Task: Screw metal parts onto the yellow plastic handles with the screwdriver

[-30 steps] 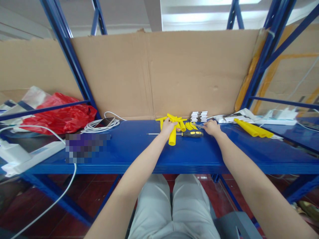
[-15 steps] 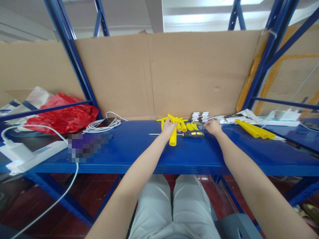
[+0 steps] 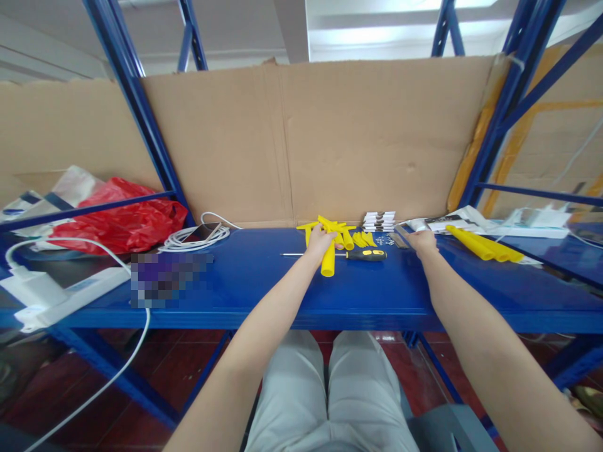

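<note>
Your left hand (image 3: 321, 241) clamps a yellow tube (image 3: 328, 263); your right hand (image 3: 423, 242) is beside thin strips (image 3: 399, 240), fingers too small to judge.

Blue table (image 3: 254, 276), glossy. On it, left to right: white power strip (image 3: 94, 285), coiled white cable (image 3: 193, 240), yellow pieces (image 3: 348, 240) bunched together, screwdriver (image 3: 363, 255) lying crosswise in front, small yellow strips (image 3: 362, 239), tiny loose bits (image 3: 385, 240), stacked white bundles (image 3: 379, 221), yellow tubes (image 3: 483, 245) side by side.
</note>
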Available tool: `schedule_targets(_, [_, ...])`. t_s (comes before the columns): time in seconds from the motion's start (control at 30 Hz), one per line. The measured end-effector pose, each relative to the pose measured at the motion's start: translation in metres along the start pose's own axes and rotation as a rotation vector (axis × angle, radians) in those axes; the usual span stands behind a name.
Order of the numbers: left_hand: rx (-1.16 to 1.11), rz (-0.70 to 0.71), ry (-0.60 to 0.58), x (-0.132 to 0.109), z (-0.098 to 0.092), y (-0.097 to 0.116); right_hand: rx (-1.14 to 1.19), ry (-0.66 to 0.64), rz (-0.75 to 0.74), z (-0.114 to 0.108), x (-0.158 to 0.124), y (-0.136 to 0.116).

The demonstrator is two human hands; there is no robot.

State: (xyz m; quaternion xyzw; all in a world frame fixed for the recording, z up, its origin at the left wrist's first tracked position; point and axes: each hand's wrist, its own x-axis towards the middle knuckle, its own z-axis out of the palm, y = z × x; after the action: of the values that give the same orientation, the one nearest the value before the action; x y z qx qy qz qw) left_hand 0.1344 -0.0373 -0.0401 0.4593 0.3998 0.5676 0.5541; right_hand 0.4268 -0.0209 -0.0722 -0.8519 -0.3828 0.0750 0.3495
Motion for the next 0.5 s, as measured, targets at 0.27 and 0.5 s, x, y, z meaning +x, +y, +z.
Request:
schedule_targets(0.27, [-0.01,0.006,-0.018,0.002,0.001,-0.003,-0.035,0.018,-0.143,0.008,-0.008,-0.007])
schedule_targets(0.5, [0.001,0.008,-0.013,-0.001,0.002,-0.002,-0.23,-0.021,-0.198,0.006,-0.013,-0.007])
